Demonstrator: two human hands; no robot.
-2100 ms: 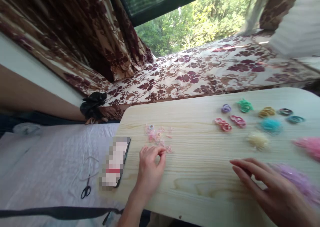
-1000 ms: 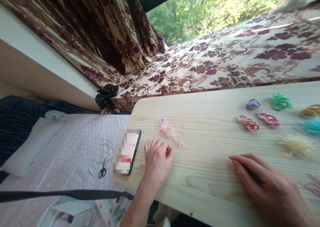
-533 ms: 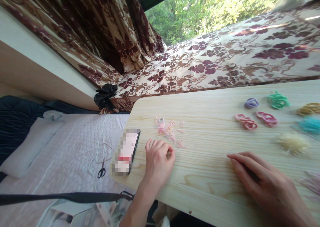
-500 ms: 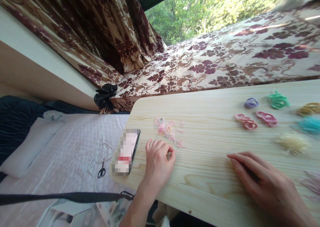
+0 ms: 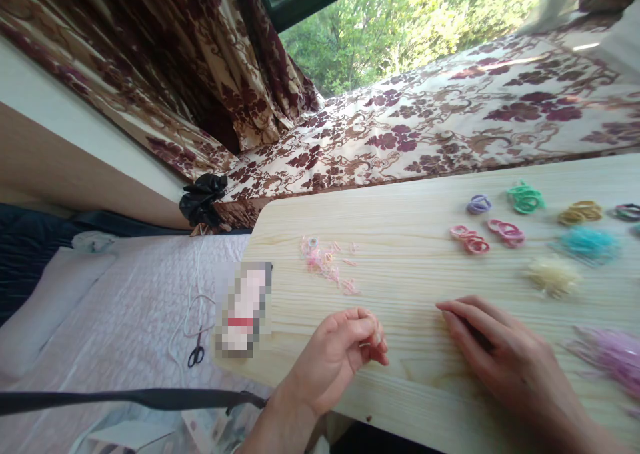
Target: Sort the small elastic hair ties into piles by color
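My left hand (image 5: pixel 345 351) is turned partly palm up over the near part of the wooden table, its fingers curled together; whether anything small is between them is hidden. Beyond it lies a loose scatter of small pink bands (image 5: pixel 323 261). My right hand (image 5: pixel 505 354) rests on its side on the table, thumb and index fingertips pressed together; I cannot make out anything between them. Near the right hand are a pale yellow pile (image 5: pixel 554 275), a purple pile (image 5: pixel 617 361), red hair ties (image 5: pixel 470 239) and pink hair ties (image 5: pixel 507 233).
A blurred phone (image 5: pixel 245 311) lies at the left end of the table (image 5: pixel 400 221). Farther right are purple (image 5: pixel 479 204), green (image 5: pixel 525 197) and tan ties (image 5: pixel 580 212) and a turquoise pile (image 5: pixel 587 242). Scissors (image 5: pixel 197 355) lie on the bed, left.
My left hand has moved right and toward me, away from the pink bands, and has rolled palm upward. The view has shifted right, while my right hand keeps its pose.
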